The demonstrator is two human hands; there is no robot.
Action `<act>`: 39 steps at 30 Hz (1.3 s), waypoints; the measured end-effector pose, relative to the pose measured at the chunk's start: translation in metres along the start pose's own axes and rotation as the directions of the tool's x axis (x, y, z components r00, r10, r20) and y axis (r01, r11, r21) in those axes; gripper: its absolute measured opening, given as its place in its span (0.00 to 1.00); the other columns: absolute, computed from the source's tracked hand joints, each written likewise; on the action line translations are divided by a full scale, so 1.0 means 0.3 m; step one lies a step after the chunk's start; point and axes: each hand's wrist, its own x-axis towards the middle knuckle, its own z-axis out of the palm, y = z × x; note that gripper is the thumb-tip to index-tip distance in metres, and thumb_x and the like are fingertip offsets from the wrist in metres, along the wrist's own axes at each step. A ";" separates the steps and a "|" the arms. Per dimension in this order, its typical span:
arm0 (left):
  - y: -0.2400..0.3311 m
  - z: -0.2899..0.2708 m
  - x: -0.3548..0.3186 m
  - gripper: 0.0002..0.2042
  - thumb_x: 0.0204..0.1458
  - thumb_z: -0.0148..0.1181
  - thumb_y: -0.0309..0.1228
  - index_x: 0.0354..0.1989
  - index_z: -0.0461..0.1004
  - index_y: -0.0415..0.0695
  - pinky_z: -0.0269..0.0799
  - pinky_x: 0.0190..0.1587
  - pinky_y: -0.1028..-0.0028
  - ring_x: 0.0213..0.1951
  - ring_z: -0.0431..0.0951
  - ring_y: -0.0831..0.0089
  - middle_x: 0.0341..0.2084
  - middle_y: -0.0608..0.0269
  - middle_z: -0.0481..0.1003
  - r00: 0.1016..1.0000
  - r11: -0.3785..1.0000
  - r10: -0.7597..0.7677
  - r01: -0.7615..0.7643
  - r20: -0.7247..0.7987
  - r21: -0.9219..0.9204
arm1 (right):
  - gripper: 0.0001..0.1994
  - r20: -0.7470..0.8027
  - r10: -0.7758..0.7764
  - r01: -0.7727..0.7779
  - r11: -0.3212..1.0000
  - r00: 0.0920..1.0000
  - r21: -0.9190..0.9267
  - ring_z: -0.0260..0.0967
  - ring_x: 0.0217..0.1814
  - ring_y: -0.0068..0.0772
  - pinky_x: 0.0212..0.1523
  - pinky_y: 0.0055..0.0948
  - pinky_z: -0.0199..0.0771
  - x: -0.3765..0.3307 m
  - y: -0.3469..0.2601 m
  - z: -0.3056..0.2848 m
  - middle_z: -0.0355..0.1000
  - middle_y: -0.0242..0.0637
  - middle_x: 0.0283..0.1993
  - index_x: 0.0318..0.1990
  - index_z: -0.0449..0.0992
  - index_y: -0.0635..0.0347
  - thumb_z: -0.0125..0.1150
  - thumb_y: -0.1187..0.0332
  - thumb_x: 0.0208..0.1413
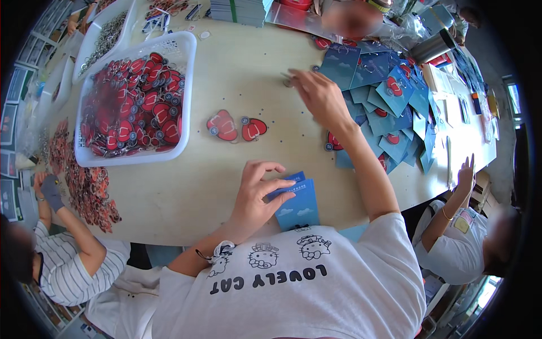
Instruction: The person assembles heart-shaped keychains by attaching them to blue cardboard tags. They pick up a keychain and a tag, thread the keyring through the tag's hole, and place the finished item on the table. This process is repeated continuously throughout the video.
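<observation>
My left hand grips a few blue printed cards with white clouds between thumb and fingers, close to my body at the table's near edge. Over the table, left of a heap of blue-green cards, my right hand reaches out. Its fingertips are smeared, and I cannot make out whether a small greyish thing is in them. Two red keychain charms lie on the table beyond my left hand. Red charms also lie on and under the cards of the heap.
A white plastic basket full of red charms stands at the left, with a basket of metal rings behind it. Orange-red pieces are spread at the left edge. A dark metal tumbler lies back right. Co-workers sit on both sides.
</observation>
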 end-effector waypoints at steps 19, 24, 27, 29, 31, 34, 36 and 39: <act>-0.019 0.026 -0.057 0.11 0.45 0.69 0.25 0.36 0.76 0.39 0.67 0.33 0.80 0.31 0.70 0.83 0.30 0.69 0.74 0.894 0.776 -0.364 0.446 0.260 -0.447 | 0.13 0.052 -0.005 0.000 0.994 0.999 0.112 0.69 0.46 0.41 0.47 0.35 0.70 -0.088 -0.045 -0.123 0.71 0.38 0.43 0.42 0.74 0.56 0.65 0.72 0.47; 0.000 0.019 -0.035 0.07 0.45 0.68 0.24 0.32 0.79 0.38 0.70 0.35 0.82 0.32 0.75 0.79 0.34 0.61 0.78 0.950 0.905 -0.296 0.313 0.100 -0.290 | 0.10 0.098 -0.062 0.056 0.997 0.993 0.061 0.67 0.44 0.41 0.47 0.35 0.69 -0.099 -0.022 -0.065 0.68 0.37 0.41 0.37 0.73 0.60 0.64 0.72 0.47; 0.007 0.024 -0.008 0.05 0.46 0.67 0.23 0.31 0.79 0.38 0.71 0.35 0.81 0.32 0.76 0.75 0.36 0.58 0.78 0.991 0.987 -0.096 0.082 -0.095 -0.136 | 0.08 0.049 -0.100 0.097 0.993 0.994 0.060 0.66 0.44 0.44 0.45 0.35 0.69 -0.092 -0.039 -0.062 0.67 0.40 0.40 0.36 0.71 0.63 0.62 0.73 0.50; 0.016 0.007 0.006 0.06 0.47 0.65 0.22 0.33 0.78 0.38 0.71 0.36 0.81 0.32 0.76 0.72 0.36 0.57 0.78 0.988 0.999 -0.015 0.010 -0.157 -0.033 | 0.07 -0.059 -0.091 0.101 0.974 0.994 0.204 0.66 0.44 0.46 0.44 0.34 0.69 -0.090 -0.074 -0.085 0.66 0.43 0.40 0.36 0.69 0.64 0.60 0.74 0.52; -0.003 -0.030 0.024 0.06 0.49 0.64 0.23 0.35 0.76 0.38 0.72 0.35 0.80 0.30 0.76 0.73 0.34 0.59 0.77 0.981 0.998 0.052 -0.058 -0.188 -0.029 | 0.04 -0.049 0.053 -0.026 0.901 0.997 0.432 0.64 0.45 0.41 0.47 0.30 0.66 -0.085 -0.112 -0.143 0.64 0.42 0.41 0.37 0.67 0.64 0.55 0.74 0.57; 0.008 -0.116 0.057 0.05 0.52 0.62 0.22 0.36 0.74 0.36 0.71 0.36 0.80 0.31 0.75 0.78 0.31 0.62 0.76 0.921 0.933 -0.200 0.076 -0.334 -0.351 | 0.04 0.076 0.194 -0.183 0.627 0.978 0.757 0.61 0.48 0.34 0.51 0.28 0.60 -0.086 -0.153 -0.207 0.62 0.38 0.43 0.36 0.66 0.63 0.51 0.72 0.61; 0.034 -0.176 0.107 0.05 0.54 0.61 0.22 0.35 0.72 0.34 0.70 0.37 0.82 0.32 0.73 0.82 0.30 0.64 0.75 0.850 0.901 -0.270 0.058 -0.452 -0.430 | 0.05 0.055 0.070 -0.089 0.707 0.996 0.702 0.60 0.50 0.36 0.53 0.29 0.60 -0.067 -0.209 -0.255 0.61 0.40 0.46 0.37 0.66 0.62 0.51 0.71 0.61; 0.041 -0.200 0.198 0.05 0.54 0.61 0.23 0.34 0.73 0.35 0.67 0.35 0.84 0.31 0.71 0.86 0.29 0.66 0.74 0.863 0.930 -0.151 -0.041 -0.482 -0.366 | 0.05 0.026 0.008 -0.022 0.783 1.000 0.622 0.57 0.54 0.40 0.57 0.33 0.58 -0.049 -0.296 -0.262 0.58 0.43 0.51 0.38 0.67 0.62 0.53 0.71 0.60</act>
